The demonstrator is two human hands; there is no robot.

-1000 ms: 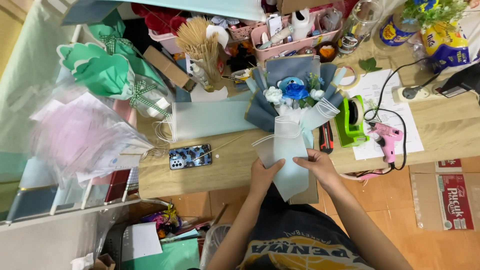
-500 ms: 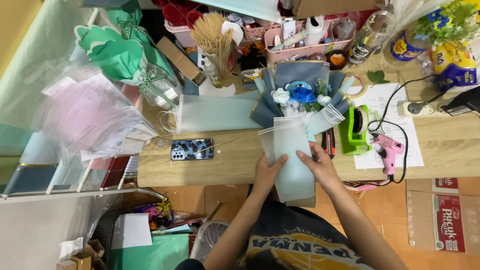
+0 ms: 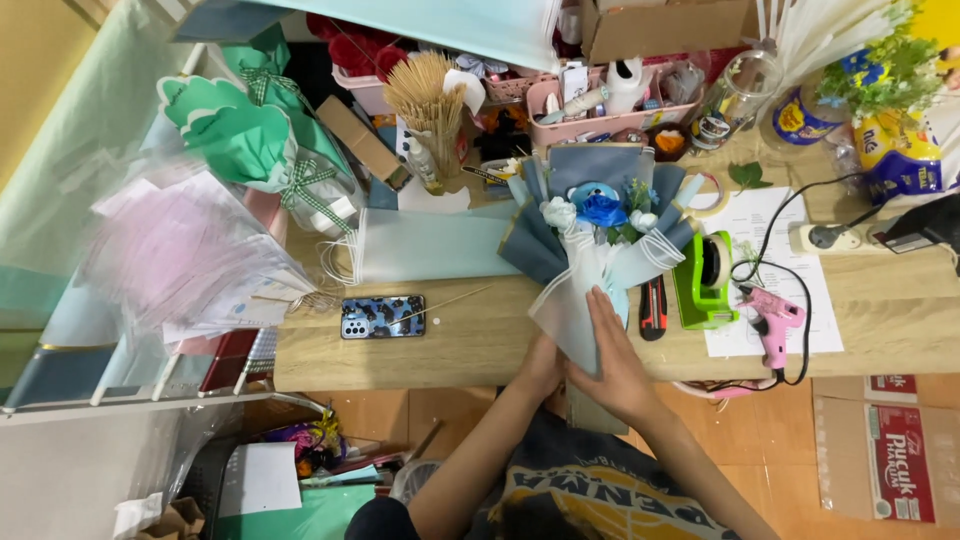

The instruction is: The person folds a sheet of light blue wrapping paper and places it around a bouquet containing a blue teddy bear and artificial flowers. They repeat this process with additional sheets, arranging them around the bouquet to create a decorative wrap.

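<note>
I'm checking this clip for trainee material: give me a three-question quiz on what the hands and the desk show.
1. True or false: the right hand lies flat on the pale wrapping paper of the bouquet.
2. What stands just right of the bouquet on the wooden desk? A) a green tape dispenser B) a kettle C) a laptop
3. Name the pink tool lying on the printed sheet at the right.

Key:
1. True; the left hand is at the wrap's lower edge, mostly hidden behind it.
2. A
3. A pink glue gun, its cable running up to the power strip.
</note>
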